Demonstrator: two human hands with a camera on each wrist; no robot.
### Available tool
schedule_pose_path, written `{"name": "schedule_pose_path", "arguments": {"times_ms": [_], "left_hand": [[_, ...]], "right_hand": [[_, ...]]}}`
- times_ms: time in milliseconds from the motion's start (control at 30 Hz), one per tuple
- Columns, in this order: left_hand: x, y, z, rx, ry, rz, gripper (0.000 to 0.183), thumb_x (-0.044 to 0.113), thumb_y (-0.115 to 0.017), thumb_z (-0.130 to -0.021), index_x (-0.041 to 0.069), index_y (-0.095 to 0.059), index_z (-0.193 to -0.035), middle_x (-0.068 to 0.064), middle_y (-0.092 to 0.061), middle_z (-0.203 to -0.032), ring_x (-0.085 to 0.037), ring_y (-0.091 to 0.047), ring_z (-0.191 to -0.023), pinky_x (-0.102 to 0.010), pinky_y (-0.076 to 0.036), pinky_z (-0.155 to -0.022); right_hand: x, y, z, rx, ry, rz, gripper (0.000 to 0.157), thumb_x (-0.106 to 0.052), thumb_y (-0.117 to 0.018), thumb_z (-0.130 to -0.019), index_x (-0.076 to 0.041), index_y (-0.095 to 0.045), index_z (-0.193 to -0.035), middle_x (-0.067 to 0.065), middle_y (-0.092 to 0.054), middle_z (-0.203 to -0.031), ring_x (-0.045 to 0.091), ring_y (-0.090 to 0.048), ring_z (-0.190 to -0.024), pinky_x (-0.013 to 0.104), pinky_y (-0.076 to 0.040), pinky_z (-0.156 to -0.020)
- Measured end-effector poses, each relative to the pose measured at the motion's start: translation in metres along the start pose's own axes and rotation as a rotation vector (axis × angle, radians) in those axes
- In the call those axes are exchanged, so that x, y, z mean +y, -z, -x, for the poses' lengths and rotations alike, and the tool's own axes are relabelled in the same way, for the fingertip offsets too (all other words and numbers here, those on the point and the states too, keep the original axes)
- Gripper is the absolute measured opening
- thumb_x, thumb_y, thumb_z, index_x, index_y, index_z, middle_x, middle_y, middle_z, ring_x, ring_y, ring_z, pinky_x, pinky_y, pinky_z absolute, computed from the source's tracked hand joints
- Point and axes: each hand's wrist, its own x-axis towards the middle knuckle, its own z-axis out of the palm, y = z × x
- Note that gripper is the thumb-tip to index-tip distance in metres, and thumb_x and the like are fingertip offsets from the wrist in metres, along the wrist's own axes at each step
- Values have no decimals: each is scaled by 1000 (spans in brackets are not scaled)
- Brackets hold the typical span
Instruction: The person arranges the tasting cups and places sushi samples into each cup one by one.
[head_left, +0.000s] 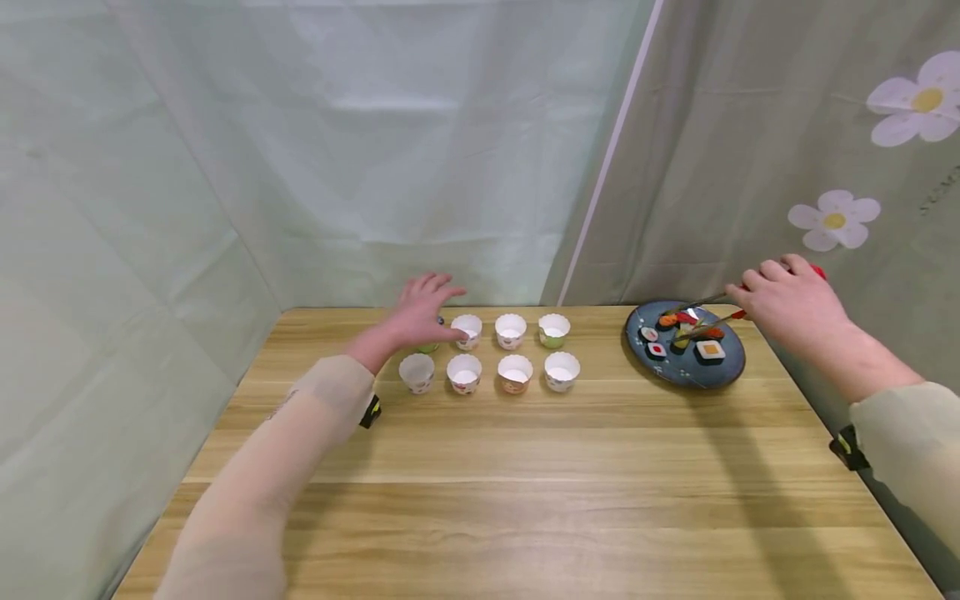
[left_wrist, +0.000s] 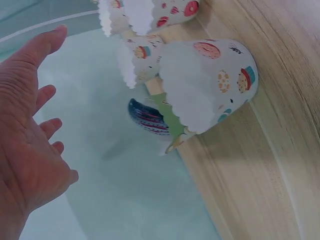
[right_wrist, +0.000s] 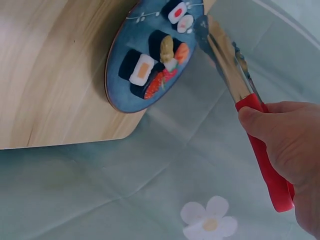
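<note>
My left hand [head_left: 422, 313], fingers spread and holding nothing, hovers over the back left end of several small paper cups. Partly hidden beneath it stands a green cup [left_wrist: 171, 117], from which a dark blue, pink-striped piece [left_wrist: 148, 117] sticks out. Beside that is a white cup [left_wrist: 215, 82] with cake prints. At the right, my right hand [head_left: 798, 304] grips red-handled metal tongs [right_wrist: 260, 150]. Their parted tips are over a blue plate [head_left: 690, 377] of sushi pieces, including a white square one [head_left: 709, 351] and an orange-topped one [head_left: 667, 320]. Whether the tips touch any piece is unclear.
The cups stand in two rows near the back of the wooden table [head_left: 510, 483], the front row including an orange-printed cup [head_left: 515, 375]. A pale curtain [head_left: 435, 150] hangs close behind the table, with a flowered grey curtain [head_left: 712, 167] at the right.
</note>
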Motion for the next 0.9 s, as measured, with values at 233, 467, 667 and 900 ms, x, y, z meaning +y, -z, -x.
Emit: {"name": "schedule_pose_path", "arguments": {"times_ms": [233, 467, 667, 900], "left_hand": [[-9, -11, -9, -43, 57, -50, 85, 51, -78, -86, 16, -43, -156, -18, -19, -167, -42, -7, -154, -65, -1, -120], [-18, -19, -14, -61, 107, -37, 86, 52, -78, -86, 16, -43, -156, -19, -19, -167, -43, -8, -153, -67, -2, -120], [-23, -25, -16, -64, 129, -36, 86, 52, -77, -86, 15, -42, -156, -19, -19, -167, -42, -7, -154, -67, -1, -120], [-22, -28, -17, -66, 139, -16, 87, 52, -77, -87, 15, -42, -156, -19, -17, -168, -43, -6, -154, -67, 1, -120]], "right_hand": [[-8, -8, -9, -7, 49, 28, 36, 7, -79, -82, -11, -74, -113, 11, -66, -102, 38, -56, -101, 61, -40, -98], [-14, -15, -19, 2, 71, 29, 36, 7, -80, -81, -13, -75, -111, 10, -67, -104, 37, -56, -100, 61, -40, -98], [-18, -18, -27, 26, 97, 39, 33, 0, -84, -79, -15, -77, -107, 9, -66, -101, 35, -55, -96, 58, -41, -93], [-21, -21, -32, -9, 108, 47, 34, 5, -84, -78, -12, -76, -106, 10, -66, -99, 36, -55, -98, 62, -41, -99]]}}
